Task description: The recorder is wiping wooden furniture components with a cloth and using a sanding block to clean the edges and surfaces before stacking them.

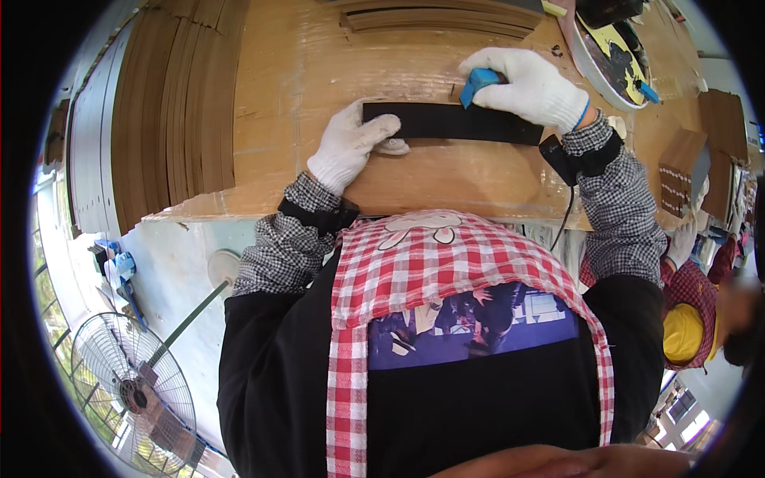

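Note:
A long black strip [454, 122] lies flat on the wooden table in front of me. My left hand [351, 147], in a white glove, grips the strip's left end with the thumb on top. Above the strip's right half, my right hand [530, 88], also gloved in white, pinches a small blue block [480, 84] that looks like a sponge. The block's lower corner comes close to the strip's far edge; whether they touch I cannot tell. A black device with a cable [558, 159] sits by my right wrist.
Tall stacks of brown boards [171, 111] stand at the left, and more boards [442, 17] lie at the far edge. A white basin [610, 64] with dark-smeared contents is at far right, near a brown block stack [683, 171]. Another person [689, 311] is at the right; a fan [131, 390] stands lower left.

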Demonstrator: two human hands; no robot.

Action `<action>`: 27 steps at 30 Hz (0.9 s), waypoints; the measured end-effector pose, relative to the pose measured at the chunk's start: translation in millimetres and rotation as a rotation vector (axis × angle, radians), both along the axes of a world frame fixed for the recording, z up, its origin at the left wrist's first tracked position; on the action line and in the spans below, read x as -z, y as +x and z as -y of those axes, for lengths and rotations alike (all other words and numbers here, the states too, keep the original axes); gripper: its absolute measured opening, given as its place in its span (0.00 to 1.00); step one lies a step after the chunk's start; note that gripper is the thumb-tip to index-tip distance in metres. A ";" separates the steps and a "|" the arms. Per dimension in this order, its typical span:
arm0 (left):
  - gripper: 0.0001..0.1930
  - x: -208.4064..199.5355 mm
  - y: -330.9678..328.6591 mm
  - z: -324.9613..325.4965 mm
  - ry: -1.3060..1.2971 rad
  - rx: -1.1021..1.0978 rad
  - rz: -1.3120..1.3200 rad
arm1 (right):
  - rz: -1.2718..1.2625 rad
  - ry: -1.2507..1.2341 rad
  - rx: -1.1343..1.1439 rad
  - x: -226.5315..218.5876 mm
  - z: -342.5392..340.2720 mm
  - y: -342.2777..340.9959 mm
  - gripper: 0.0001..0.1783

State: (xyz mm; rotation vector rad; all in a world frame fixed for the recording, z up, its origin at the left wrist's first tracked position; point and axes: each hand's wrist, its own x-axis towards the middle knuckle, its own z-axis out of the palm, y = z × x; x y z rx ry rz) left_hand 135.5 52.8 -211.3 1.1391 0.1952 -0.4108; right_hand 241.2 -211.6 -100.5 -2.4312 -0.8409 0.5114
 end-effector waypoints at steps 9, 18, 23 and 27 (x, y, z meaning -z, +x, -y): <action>0.27 0.9 0.4 1.0 0.035 0.016 0.012 | 0.132 0.079 -0.207 6.6 -90.6 -2.4 0.23; 0.22 2.3 2.1 1.8 0.007 0.011 -0.001 | 0.065 0.136 -0.214 -2.6 -111.1 -0.4 0.23; 0.23 1.1 1.4 1.9 0.022 0.012 0.021 | 0.041 0.014 -0.177 -2.9 -46.6 5.0 0.23; 0.23 -2.9 -2.1 0.8 0.025 -0.017 0.009 | 0.021 -0.106 -0.076 -9.3 24.9 4.2 0.20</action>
